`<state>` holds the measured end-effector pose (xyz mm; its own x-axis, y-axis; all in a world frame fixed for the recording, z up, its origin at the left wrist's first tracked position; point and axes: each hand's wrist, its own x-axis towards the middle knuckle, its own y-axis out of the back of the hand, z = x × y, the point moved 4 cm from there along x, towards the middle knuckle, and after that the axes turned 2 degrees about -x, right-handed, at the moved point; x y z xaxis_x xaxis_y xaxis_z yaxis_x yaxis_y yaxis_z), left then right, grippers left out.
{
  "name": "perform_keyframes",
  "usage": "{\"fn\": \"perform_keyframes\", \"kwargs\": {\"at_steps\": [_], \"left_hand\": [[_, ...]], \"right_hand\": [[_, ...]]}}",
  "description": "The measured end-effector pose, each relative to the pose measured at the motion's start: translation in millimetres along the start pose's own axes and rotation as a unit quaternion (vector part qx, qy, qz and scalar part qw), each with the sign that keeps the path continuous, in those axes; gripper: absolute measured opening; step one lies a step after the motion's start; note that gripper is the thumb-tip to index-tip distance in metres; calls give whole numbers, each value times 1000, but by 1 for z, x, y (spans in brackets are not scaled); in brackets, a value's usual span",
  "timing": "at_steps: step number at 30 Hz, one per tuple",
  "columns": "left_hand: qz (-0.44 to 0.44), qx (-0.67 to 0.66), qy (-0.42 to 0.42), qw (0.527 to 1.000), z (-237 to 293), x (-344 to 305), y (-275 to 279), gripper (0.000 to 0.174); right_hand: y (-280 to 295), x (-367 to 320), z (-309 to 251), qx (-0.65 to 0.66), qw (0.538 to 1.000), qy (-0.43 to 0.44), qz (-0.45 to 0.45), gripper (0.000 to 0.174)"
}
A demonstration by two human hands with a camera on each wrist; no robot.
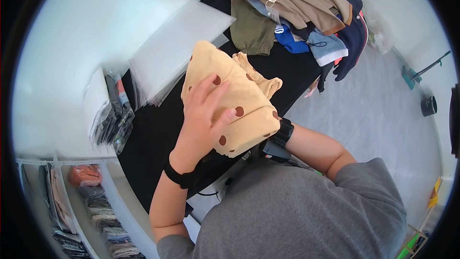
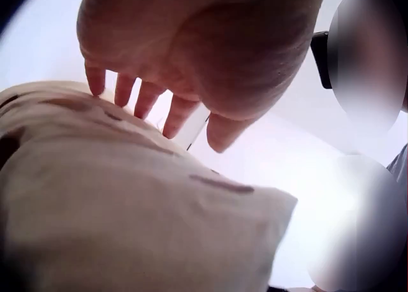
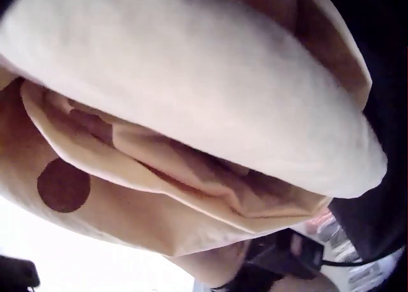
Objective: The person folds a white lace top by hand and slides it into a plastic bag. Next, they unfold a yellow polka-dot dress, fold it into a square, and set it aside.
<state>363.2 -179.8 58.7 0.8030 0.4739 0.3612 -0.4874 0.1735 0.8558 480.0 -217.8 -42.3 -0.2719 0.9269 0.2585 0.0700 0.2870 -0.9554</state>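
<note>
A pale yellow cloth garment (image 1: 249, 100) with brown dots, folded into a thick bundle, is held up over the black table in the head view. My left hand (image 1: 203, 110) lies over its upper face with fingers spread and straight. In the left wrist view the fingertips of that hand (image 2: 197, 56) come right at the cloth (image 2: 140, 209). The right forearm (image 1: 316, 146) reaches in under the garment, which hides the right hand. The right wrist view shows the garment's folded layers (image 3: 185, 94) hanging close, with one brown dot.
Clear plastic bags (image 1: 177, 43) lie stacked on the black table (image 1: 153, 139) at the back left, with packaged items (image 1: 112, 110) beside them. A pile of clothes (image 1: 292, 5) covers the far end. Shelves with bagged garments (image 1: 103, 211) stand at the lower left.
</note>
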Motion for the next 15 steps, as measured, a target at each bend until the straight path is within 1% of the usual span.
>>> {"fn": "perform_keyframes", "kwargs": {"at_steps": [1,2,3,5,6,8,9,10,11,13,14,15], "left_hand": [[-40,56,0,998,2,-2,-8,57],[-80,112,1,990,2,-4,-16,61],[-84,113,2,990,-1,-4,-23,61],[-102,107,55,987,-12,-4,-36,67],[-103,107,59,987,-13,-2,-40,67],[-118,92,102,983,-20,5,-47,67],[-118,90,104,983,-21,8,-50,67],[-124,89,106,983,-22,12,-53,67],[-129,86,109,982,-24,15,-56,67],[-136,87,101,982,-28,21,-64,67],[-146,94,91,981,-29,22,-69,67],[-146,88,95,981,-28,22,-72,67]], "right_hand": [[2,-1,-1,4,1000,3,0,55],[5,-3,-4,-28,999,4,14,54],[9,-5,-7,-60,998,5,28,54],[15,-9,-16,-128,990,3,55,53],[19,-12,-19,-161,984,1,70,53],[25,-17,-25,-229,968,-4,99,52],[27,-19,-27,-264,958,-5,114,52],[-13,-23,-32,-268,942,-25,199,48],[-5,-24,-38,-270,941,-28,202,48],[19,-30,-60,-233,931,-22,280,49],[17,-37,-70,-232,934,-46,267,53],[4,-39,-78,-231,937,-69,253,58]]}}
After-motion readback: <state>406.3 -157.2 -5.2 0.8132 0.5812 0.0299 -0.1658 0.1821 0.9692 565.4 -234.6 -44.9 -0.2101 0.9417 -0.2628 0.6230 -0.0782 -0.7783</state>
